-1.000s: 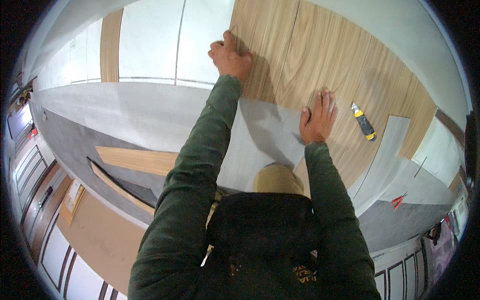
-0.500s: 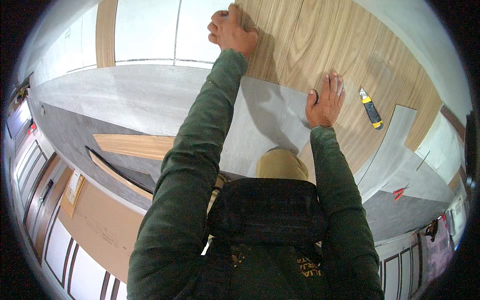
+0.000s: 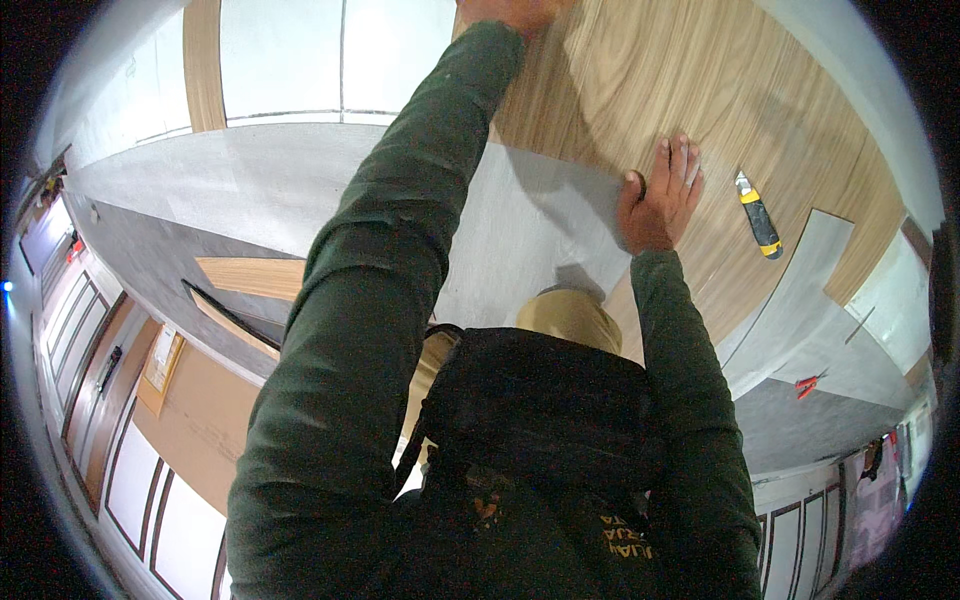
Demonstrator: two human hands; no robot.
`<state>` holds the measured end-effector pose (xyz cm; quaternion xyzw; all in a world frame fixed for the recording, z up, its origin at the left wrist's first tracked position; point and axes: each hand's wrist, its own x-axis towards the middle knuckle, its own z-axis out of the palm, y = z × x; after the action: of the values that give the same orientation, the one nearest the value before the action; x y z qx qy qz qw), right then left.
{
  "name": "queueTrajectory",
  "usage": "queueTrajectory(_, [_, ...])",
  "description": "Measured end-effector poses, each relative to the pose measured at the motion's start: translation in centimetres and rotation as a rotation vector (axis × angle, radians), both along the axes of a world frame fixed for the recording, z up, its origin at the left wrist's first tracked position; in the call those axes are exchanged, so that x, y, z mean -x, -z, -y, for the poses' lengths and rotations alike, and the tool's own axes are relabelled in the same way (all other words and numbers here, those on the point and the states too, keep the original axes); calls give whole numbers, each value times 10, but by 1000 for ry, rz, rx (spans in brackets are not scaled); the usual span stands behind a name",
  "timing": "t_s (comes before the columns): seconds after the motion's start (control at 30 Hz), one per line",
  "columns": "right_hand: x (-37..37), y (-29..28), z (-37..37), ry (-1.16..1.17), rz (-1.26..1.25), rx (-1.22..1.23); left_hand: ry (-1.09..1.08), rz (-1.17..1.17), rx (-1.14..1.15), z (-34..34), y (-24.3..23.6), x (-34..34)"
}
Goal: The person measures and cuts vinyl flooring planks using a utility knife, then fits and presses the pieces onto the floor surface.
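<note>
Up at the top edge, the bare left hand [image 3: 512, 12] is mostly cut off, so I can't tell whether it grips anything, while the bare right hand [image 3: 662, 207] lies open and flat, grasping nothing, on the light-brown wood-grain floor covering [image 3: 705, 85], which runs out of view above. Just right of that hand rests a black-and-yellow utility knife [image 3: 759, 218], and the dark-green left sleeve [image 3: 385, 225] hides part of the pale-grey floor covering [image 3: 545, 225].

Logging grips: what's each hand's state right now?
Left hand: cut off by frame, cannot tell.
Right hand: open, palm down on flat light-brown wood-grain flooring.
</note>
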<state>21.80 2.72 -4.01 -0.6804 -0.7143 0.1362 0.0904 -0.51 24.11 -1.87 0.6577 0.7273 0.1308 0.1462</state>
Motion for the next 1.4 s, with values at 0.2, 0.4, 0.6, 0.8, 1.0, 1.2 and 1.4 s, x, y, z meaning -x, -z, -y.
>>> queueTrajectory(0.2, [1,0,1,-11,0,-2,50,-130,-169,16,15,-13])
queueTrajectory(0.4, [1,1,0,1,42,23,91,-99,-133,89,22,-39])
queueTrajectory(0.6, [0,1,3,-12,13,-33,98,-29,-84,116,18,-49])
queueTrajectory(0.8, [3,-3,0,-49,72,7,86,-20,-53,124,12,-48])
queueTrajectory(1.0, [2,-6,2,-32,95,24,67,6,-9,129,16,-55])
queueTrajectory(1.2, [3,-6,2,-31,72,17,95,-58,72,127,9,-54])
queueTrajectory(1.4, [1,-7,1,-34,55,-13,122,-126,69,127,7,-55])
